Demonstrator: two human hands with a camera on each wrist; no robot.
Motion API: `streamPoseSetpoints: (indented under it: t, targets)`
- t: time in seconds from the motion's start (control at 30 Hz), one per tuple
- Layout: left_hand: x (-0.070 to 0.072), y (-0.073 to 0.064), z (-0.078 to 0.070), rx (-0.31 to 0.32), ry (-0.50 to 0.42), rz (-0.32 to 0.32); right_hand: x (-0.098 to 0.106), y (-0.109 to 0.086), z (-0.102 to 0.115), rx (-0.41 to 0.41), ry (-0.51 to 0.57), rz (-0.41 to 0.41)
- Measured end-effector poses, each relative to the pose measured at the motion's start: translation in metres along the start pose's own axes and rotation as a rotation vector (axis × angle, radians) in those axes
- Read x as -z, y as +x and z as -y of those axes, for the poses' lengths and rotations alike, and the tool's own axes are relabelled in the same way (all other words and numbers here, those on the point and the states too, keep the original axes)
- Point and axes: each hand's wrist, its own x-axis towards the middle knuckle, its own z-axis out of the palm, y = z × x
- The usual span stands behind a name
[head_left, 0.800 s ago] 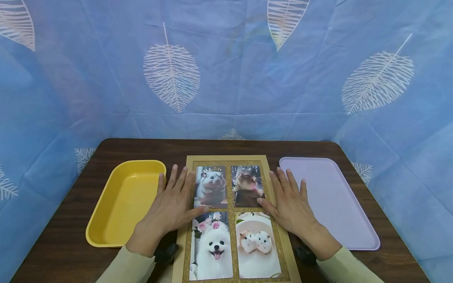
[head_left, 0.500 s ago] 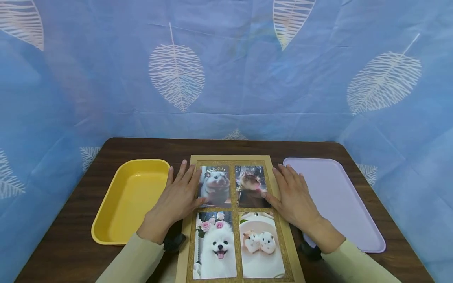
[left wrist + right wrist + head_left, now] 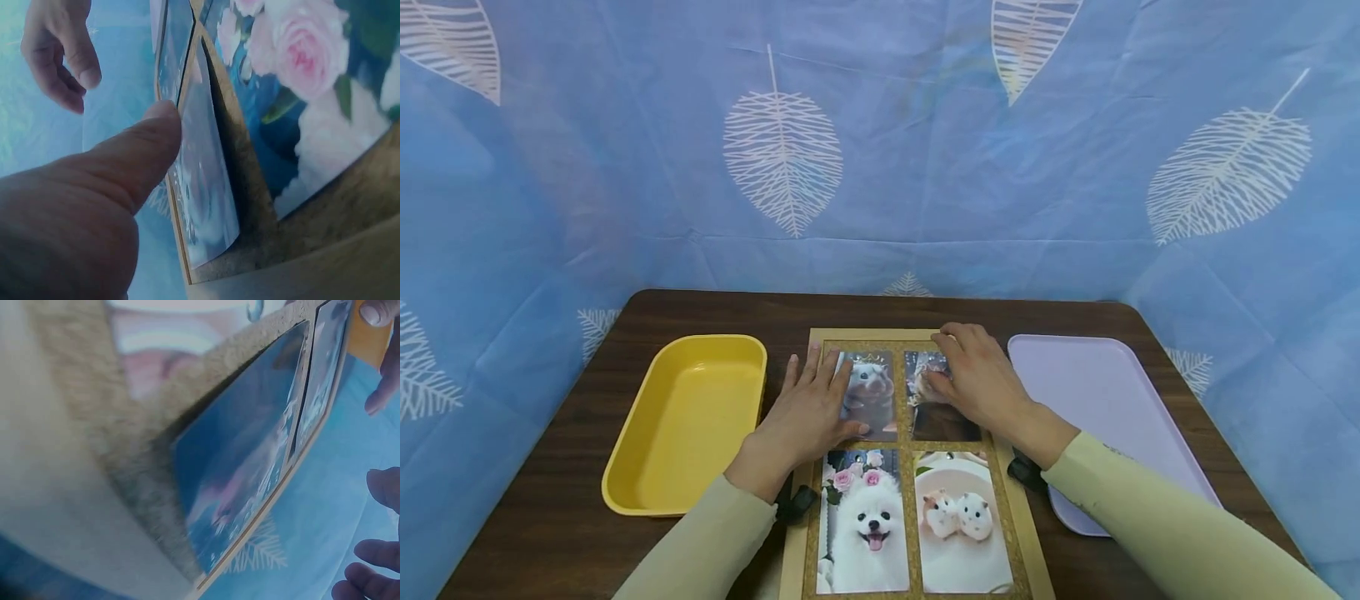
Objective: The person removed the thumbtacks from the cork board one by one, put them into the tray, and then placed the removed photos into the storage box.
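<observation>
A wood-framed cork board [image 3: 1032, 550] bears several photos. My left hand [image 3: 808, 417] lies, fingers spread, at the upper-left mouse photo [image 3: 871, 400]; the thumb [image 3: 140, 147] is over it in the left wrist view, where the photo's near edge curls off the cork. Over the upper-right photo [image 3: 942, 423] is my right hand [image 3: 985, 383], fingers loosely bent with nothing visible in them. In the right wrist view that photo's lower edge stands off the cork, apart from the right fingers. Below are a white dog photo [image 3: 874, 542] and a two-hamster photo [image 3: 966, 542].
To the left of the board stands a yellow tray [image 3: 613, 450] with raised sides. A flat lilac tray [image 3: 1075, 375] is at the right, partly under my right sleeve. Behind the dark wooden table [image 3: 722, 308] hangs a blue leaf-patterned cloth [image 3: 910, 167].
My right hand has left the board's right edge and moved left over the upper-right photo, its fingers now bent. My left hand has shifted slightly right. The head view has turned a little left.
</observation>
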Motion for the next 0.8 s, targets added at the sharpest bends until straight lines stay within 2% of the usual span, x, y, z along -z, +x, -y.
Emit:
streamPoseSetpoints:
  t: [0.17, 0.27, 0.4, 0.5, 0.63, 0.8]
  targets:
    - [0.011, 0.008, 0.011, -0.017, 0.027, 0.062, -0.007, 0.021, 0.005, 0.035, -0.012, 0.024]
    - [0.015, 0.011, 0.02, -0.059, 0.07, 0.088, -0.012, 0.034, 0.009, 0.046, -0.016, 0.058]
    - [0.013, 0.012, 0.031, -0.138, 0.176, 0.132, -0.019, 0.047, 0.013, 0.055, -0.014, 0.111]
    - [0.008, 0.013, 0.035, -0.18, 0.217, 0.185, -0.023, 0.051, 0.016, 0.058, 0.0, 0.158]
    - [0.003, 0.016, 0.037, -0.215, 0.222, 0.255, -0.025, 0.057, 0.019, 0.093, -0.002, 0.225]
    - [0.002, 0.024, 0.036, -0.221, 0.179, 0.257, -0.024, 0.07, 0.02, 0.14, -0.028, 0.29]
